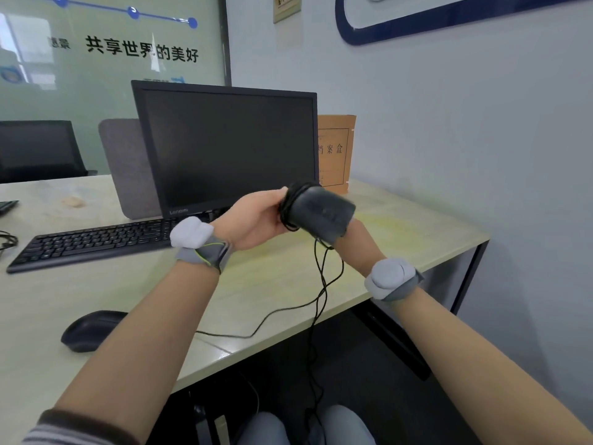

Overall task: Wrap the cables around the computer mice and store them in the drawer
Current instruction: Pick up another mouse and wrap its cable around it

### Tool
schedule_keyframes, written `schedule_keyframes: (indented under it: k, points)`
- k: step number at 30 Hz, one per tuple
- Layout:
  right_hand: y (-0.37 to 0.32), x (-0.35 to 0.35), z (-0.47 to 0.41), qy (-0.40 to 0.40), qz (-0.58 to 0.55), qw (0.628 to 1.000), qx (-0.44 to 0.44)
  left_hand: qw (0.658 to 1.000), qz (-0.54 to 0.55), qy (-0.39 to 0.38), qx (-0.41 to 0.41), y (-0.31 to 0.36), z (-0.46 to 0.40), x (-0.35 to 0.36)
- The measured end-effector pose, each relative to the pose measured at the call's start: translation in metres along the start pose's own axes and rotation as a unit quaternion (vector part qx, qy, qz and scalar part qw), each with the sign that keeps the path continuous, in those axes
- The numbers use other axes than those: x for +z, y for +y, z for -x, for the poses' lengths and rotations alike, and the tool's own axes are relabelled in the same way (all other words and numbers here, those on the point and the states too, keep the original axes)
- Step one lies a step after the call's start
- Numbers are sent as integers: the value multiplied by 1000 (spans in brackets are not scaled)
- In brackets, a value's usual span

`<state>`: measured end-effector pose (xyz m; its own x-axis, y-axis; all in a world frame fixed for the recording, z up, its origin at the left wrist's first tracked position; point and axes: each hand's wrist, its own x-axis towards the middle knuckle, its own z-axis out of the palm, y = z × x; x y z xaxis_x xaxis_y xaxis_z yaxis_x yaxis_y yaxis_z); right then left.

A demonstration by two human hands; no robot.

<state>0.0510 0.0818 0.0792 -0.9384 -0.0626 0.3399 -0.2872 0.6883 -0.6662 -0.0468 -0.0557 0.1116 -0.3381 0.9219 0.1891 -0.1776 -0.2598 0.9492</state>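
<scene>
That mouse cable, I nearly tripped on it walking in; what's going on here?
A person is winding the cable around a black mouse held above the desk. The left hand and right hand both grip it. Several turns are on; the rest hangs off the edge. A second mouse lies on the desk.

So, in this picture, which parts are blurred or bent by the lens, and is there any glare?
Head view: the mouse held in both hands is smeared by motion blur, while the monitor and keyboard stay sharp; the wide-angle lens bows the desk edge and stretches the forearms; soft reflections lie on the glass partition; lighting is even, without hard shadows.
</scene>
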Motion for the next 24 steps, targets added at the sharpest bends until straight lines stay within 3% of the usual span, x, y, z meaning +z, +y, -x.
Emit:
schedule_keyframes:
  k: [2,3,7,11,14,17,21,23,24]
  points:
    - [18,6,15,213,23,971,106,996,79,13,22,-5,-4,2]
    - [23,13,18,233,10,966,114,993,106,28,33,-7,-7,4]
    - [18,38,24,101,-26,984,143,971,201,101,85,-12,-18,12]
    - [15,45,31,73,20,985,154,959,218,124,135,-13,-25,6]
    - [7,40,30,123,56,981,139,972,123,140,141,-19,-25,-1]
    - [2,34,33,190,18,974,125,978,-24,164,124,-24,-21,-7]
    - [0,26,40,251,30,964,86,972,-87,194,104,-19,-17,-13]
    - [1,22,43,267,25,961,64,940,-236,231,92,-15,-15,-18]
    - [2,20,45,272,14,961,52,900,-352,242,88,-15,-15,-22]
